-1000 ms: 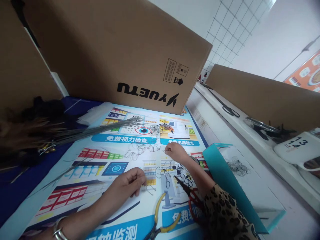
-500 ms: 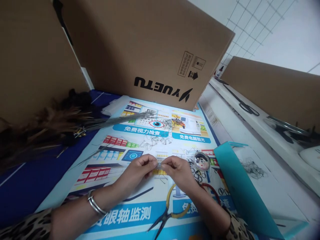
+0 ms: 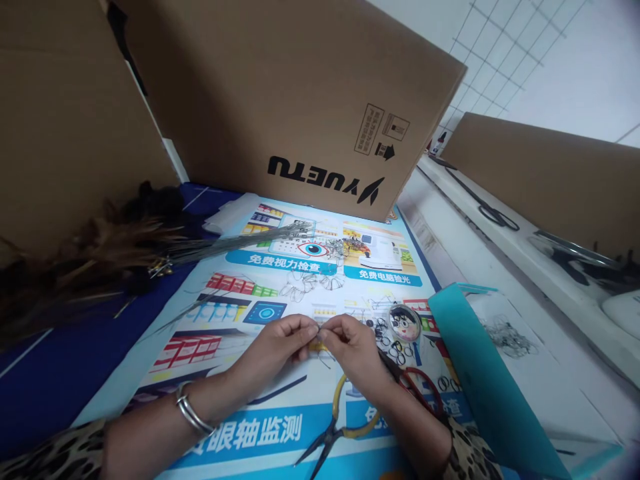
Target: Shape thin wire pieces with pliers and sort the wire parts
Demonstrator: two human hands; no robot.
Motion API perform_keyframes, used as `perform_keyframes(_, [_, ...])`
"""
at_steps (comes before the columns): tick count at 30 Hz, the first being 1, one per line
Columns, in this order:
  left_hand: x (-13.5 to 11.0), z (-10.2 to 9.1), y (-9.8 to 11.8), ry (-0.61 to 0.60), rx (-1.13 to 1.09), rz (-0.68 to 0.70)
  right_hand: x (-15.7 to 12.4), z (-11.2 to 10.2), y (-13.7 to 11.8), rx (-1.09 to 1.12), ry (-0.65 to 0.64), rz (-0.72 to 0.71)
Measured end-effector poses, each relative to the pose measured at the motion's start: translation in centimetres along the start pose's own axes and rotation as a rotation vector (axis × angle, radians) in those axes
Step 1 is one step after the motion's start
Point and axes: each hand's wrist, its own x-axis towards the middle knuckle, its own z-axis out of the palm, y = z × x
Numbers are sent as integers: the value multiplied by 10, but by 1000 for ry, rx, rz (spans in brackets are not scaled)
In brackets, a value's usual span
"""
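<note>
My left hand (image 3: 286, 343) and my right hand (image 3: 350, 343) meet fingertip to fingertip above the printed sheet. Both are closed in a pinch on a small thin wire (image 3: 319, 327), mostly hidden by the fingers. Below them lie yellow-handled pliers (image 3: 332, 430), jaws toward me and handles spread. Red-handled scissors (image 3: 417, 383) rest partly under my right forearm. Beside my right hand are black rings (image 3: 387, 337) and a round tin (image 3: 404, 323) with a cartoon face. Bent wire pieces (image 3: 313, 285) lie beyond my hands.
A bundle of straight wires (image 3: 240, 241) lies at the far left by brown feathers (image 3: 115, 243). Large cardboard boxes (image 3: 300, 87) stand behind. At right, a teal-edged box (image 3: 493, 373) holds tangled wire (image 3: 510, 337). Other scissors (image 3: 495, 215) lie on the white ledge.
Both hands have shifted slightly, and their fingertips have come closer together. My right forearm has moved a little, showing more of the red-handled scissors. The pliers stay in place.
</note>
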Motion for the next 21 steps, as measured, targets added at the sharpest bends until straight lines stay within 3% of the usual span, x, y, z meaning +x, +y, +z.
perform_keyframes(6, [-1, 0, 3, 35, -18, 7, 3, -6, 4, 223, -75, 24])
perform_keyframes(10, [-1, 1, 3, 48, 4, 33, 2, -10, 4, 139, -44, -1])
perform_keyframes(14, [-1, 1, 1, 81, 28, 49, 0, -10, 2, 34, -96, -11])
perform_keyframes(21, [-2, 1, -1, 90, 119, -16, -3, -7, 1, -40, -90, -10])
